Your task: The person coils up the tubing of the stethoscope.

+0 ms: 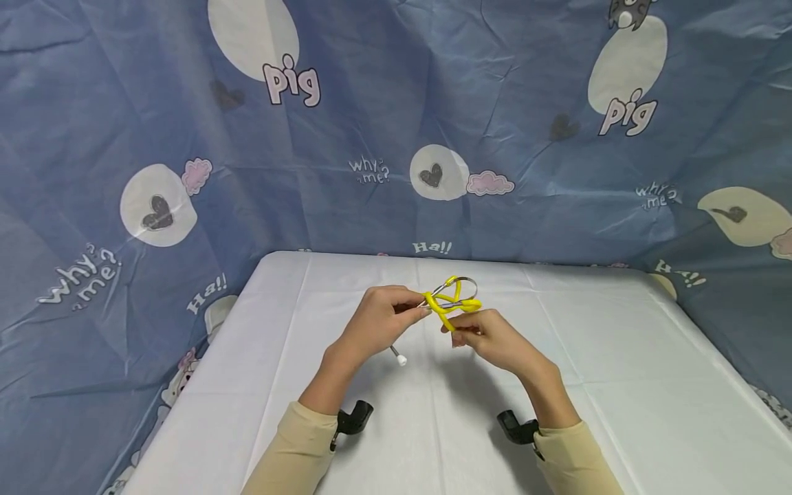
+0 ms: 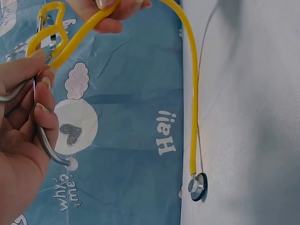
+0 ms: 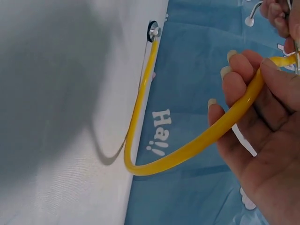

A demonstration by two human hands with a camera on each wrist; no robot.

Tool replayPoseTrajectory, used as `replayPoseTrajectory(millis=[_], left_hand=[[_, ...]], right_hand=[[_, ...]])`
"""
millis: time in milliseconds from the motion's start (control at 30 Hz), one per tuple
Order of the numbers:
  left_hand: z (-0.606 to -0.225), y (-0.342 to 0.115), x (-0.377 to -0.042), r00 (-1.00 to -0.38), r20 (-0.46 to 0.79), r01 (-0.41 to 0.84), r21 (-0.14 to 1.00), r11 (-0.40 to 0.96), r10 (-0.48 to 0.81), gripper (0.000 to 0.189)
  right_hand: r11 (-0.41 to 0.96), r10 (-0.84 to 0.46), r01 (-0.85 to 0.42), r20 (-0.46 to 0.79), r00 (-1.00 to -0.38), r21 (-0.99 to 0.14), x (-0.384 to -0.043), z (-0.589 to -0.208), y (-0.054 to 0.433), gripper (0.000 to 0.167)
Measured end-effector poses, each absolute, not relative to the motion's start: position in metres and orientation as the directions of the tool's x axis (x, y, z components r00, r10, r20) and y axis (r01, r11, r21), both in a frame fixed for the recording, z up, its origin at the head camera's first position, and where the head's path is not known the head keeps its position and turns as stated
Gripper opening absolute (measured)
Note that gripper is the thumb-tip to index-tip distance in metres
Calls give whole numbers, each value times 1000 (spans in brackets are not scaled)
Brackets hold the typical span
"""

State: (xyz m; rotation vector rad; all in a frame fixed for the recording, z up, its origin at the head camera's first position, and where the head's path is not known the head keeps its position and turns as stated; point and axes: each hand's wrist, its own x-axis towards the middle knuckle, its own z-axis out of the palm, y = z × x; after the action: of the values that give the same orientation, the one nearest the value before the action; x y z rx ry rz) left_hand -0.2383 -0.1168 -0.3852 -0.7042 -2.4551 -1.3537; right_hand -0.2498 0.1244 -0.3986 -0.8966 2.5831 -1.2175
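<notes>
A stethoscope with yellow tubing (image 1: 443,309) is held up between both hands, over the white table. My left hand (image 1: 374,320) grips its metal ear tubes (image 2: 46,144) together, fingers curled round them. One white ear tip (image 1: 401,360) pokes out below that hand. Just past the left fingertips, the yellow tubing winds in a loop around the metal part. My right hand (image 1: 495,340) pinches the tubing (image 3: 253,91) between thumb and fingers, close to the loop. From there the tube hangs in a long curve down to the round chest piece (image 2: 197,186), seen against the white cloth.
A white cloth (image 1: 619,330) covers the table beneath the hands. Behind and at the sides hangs a blue printed curtain (image 1: 371,124). Black curved devices (image 1: 355,418) sit at both wrists, by the beige sleeves (image 1: 293,443).
</notes>
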Motion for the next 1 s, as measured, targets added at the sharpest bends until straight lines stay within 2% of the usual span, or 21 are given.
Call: replayPoseTrajectory(millis=[533, 733, 867, 1000], left_hand=[[-388, -113, -237, -874, 406, 477, 621, 622, 266, 14], [-393, -111, -239, -891, 374, 445, 604, 662, 258, 16], [-393, -110, -240, -894, 360, 440, 584, 682, 268, 15], [-392, -110, -239, -895, 344, 438, 557, 705, 284, 13]], right_hand=[[522, -624, -524, 117, -772, -673, -243, -395, 117, 19], [539, -647, -558, 114, -754, -631, -240, -393, 114, 25], [554, -641, -566, 120, -758, -610, -239, -389, 116, 27], [585, -619, -572, 139, -773, -576, -237, -384, 120, 24]])
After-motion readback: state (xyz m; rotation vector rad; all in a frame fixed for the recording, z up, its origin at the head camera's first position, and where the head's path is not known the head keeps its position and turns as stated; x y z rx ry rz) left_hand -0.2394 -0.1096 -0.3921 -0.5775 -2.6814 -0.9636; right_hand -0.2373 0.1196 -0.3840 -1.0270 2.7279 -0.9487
